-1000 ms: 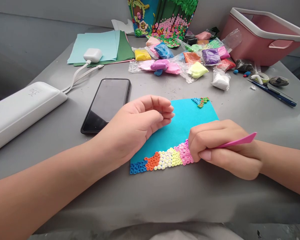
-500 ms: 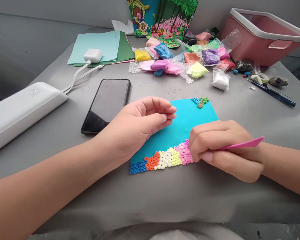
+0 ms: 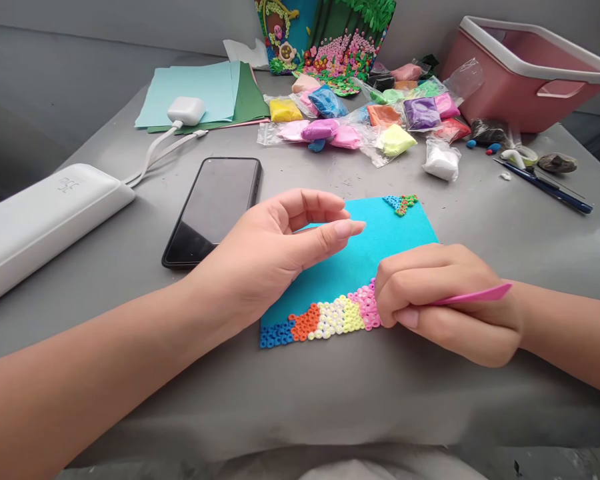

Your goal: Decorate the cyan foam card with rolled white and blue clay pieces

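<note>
On your table (image 3: 230,400), near its front edge, lies a blue card (image 3: 380,230). Your left hand (image 3: 287,250), half-curled, thumb apart, is over the card's left edge; your right hand (image 3: 445,300), at its front right corner, grips a pink tool (image 3: 480,294). Coloured rings (image 3: 307,323) line its front edge.

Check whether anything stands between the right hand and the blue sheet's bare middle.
Nothing visible stands between the right hand and that part of the blue sheet. The left hand overlaps the sheet's left side; the tip of the pink tool is hidden.
</note>
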`<state>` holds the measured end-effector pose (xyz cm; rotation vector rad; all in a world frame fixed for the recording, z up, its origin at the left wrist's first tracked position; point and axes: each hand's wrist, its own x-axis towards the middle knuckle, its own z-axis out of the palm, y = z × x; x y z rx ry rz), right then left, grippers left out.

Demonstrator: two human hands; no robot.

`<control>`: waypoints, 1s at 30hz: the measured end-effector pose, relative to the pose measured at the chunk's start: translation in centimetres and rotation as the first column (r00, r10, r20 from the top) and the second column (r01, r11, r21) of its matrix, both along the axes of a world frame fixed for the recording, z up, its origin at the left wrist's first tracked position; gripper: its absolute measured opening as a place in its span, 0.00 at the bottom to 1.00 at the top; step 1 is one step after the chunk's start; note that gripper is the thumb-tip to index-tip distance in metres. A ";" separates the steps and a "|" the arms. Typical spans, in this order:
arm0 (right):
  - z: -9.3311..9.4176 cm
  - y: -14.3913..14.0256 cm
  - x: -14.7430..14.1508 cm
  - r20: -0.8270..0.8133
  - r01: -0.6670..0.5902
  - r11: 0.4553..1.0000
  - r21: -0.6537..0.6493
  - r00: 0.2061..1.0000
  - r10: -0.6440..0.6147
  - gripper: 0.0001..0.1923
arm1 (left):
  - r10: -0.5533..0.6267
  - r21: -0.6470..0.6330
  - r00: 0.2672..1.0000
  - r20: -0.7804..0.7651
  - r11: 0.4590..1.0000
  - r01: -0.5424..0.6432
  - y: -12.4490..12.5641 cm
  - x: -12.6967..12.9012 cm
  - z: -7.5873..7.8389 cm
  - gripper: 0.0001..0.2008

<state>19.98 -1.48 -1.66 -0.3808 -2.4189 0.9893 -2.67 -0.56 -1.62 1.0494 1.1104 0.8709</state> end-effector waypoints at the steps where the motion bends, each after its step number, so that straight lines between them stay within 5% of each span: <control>1: 0.0 0.0 0.0 -0.001 -0.002 1.000 0.003 1.000 0.002 0.13 | 0.009 0.004 1.000 0.015 1.000 -0.009 0.0 0.0 0.0 0.15; 12: 0.1 -0.1 0.0 -0.030 0.015 1.000 -0.005 0.999 -0.015 0.14 | 0.053 0.019 0.995 0.084 0.998 -0.055 0.1 0.0 0.6 0.14; 20: -0.9 0.0 -0.3 -0.373 0.367 0.927 0.084 0.874 -0.312 0.11 | 0.016 -0.087 0.989 0.145 0.996 -0.003 -0.1 0.0 0.1 0.13; 30: -1.4 0.5 -0.6 -0.421 0.387 0.920 0.059 0.846 -0.329 0.11 | -0.044 -0.078 0.971 0.236 0.995 0.064 0.1 0.4 0.2 0.12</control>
